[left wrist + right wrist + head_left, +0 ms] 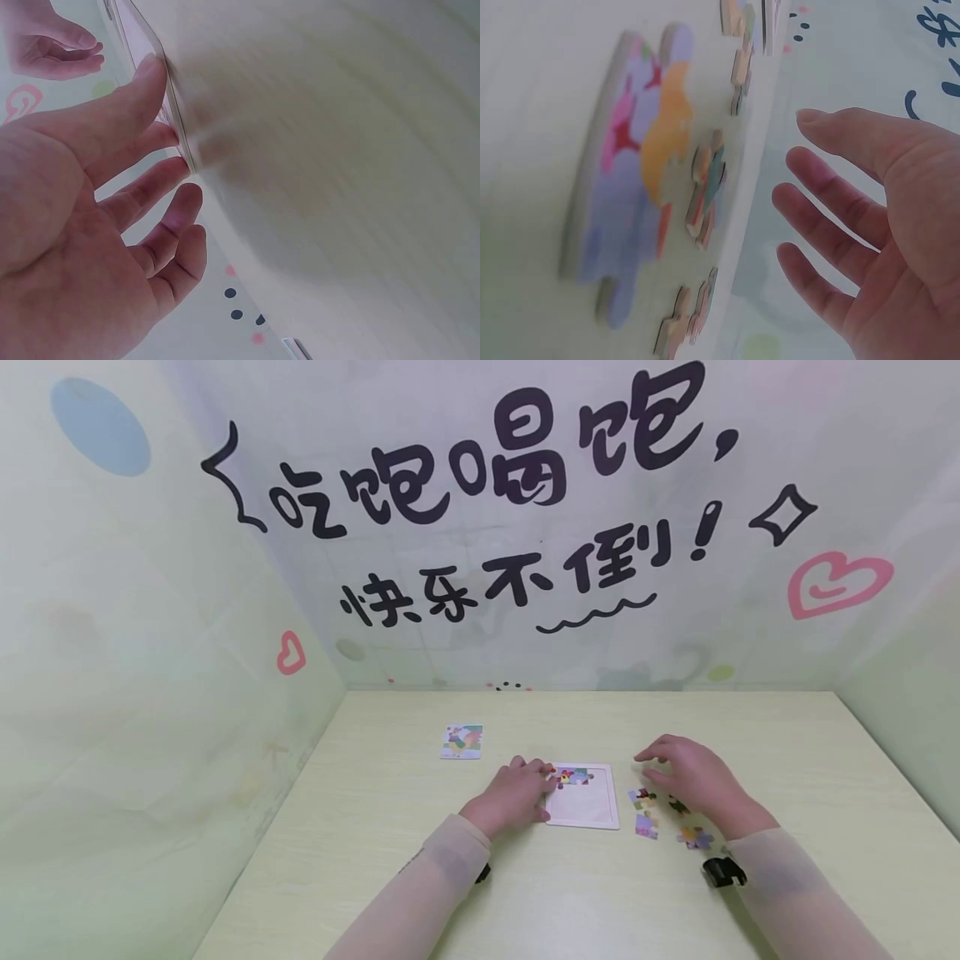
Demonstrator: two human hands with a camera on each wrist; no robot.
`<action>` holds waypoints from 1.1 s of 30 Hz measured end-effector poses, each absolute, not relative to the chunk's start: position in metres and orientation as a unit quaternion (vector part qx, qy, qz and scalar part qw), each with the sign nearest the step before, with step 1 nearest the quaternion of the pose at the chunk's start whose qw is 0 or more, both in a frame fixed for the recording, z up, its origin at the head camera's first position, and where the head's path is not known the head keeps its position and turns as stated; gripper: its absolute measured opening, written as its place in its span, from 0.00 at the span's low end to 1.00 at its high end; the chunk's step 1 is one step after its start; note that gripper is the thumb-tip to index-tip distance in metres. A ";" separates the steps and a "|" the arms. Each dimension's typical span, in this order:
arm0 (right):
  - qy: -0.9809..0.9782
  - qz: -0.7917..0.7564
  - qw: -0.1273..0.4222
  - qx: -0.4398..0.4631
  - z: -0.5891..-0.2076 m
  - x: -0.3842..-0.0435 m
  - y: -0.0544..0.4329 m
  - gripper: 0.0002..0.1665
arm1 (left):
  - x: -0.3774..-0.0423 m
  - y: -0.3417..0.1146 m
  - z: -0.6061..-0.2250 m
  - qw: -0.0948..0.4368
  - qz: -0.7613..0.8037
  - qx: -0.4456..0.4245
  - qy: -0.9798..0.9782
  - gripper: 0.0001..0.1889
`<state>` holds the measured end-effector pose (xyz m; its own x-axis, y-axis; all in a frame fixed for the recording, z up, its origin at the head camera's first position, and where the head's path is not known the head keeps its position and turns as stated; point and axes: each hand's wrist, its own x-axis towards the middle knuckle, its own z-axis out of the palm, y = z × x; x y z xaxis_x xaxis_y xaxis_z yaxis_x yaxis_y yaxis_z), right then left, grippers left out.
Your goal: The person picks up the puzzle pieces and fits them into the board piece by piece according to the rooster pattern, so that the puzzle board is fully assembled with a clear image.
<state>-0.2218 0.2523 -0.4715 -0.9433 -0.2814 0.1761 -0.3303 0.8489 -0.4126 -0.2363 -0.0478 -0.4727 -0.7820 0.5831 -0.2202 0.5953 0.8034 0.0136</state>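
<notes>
A white square puzzle tray (585, 811) lies flat on the table, with a few joined jigsaw pieces (573, 777) along its far inner edge. My left hand (513, 793) rests at the tray's left side; in the left wrist view its thumb and some fingertips touch the tray's edge. To the right of the tray, my right hand (693, 777) hovers over several loose jigsaw pieces (647, 825). Its fingers are loosely bent, and nothing is between them in the right wrist view. A purple and orange jigsaw piece (622, 202) looms large in that view, apart from the hand.
A small picture card (462, 742) lies on the table, behind and left of the tray. Printed fabric walls (585, 660) close in the table (360, 827) at the back and sides. A black strap piece (724, 872) hangs under the right wrist.
</notes>
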 end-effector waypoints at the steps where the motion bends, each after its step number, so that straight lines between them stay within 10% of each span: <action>1: -0.960 0.224 0.054 0.157 -0.472 -0.221 0.254 0.12 | -0.236 -0.048 -0.473 0.107 -0.028 0.313 0.943 0.28; 33: -0.966 0.221 0.041 0.128 -0.475 -0.216 0.284 0.15 | -0.236 -0.046 -0.470 0.107 -0.030 0.310 0.944 0.30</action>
<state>-0.2156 0.2843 -0.4755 -0.9638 -0.2295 0.1357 -0.2657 0.8692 -0.4170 -0.2358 -0.0462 -0.4699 -0.7853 0.5783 -0.2213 0.5912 0.8065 0.0096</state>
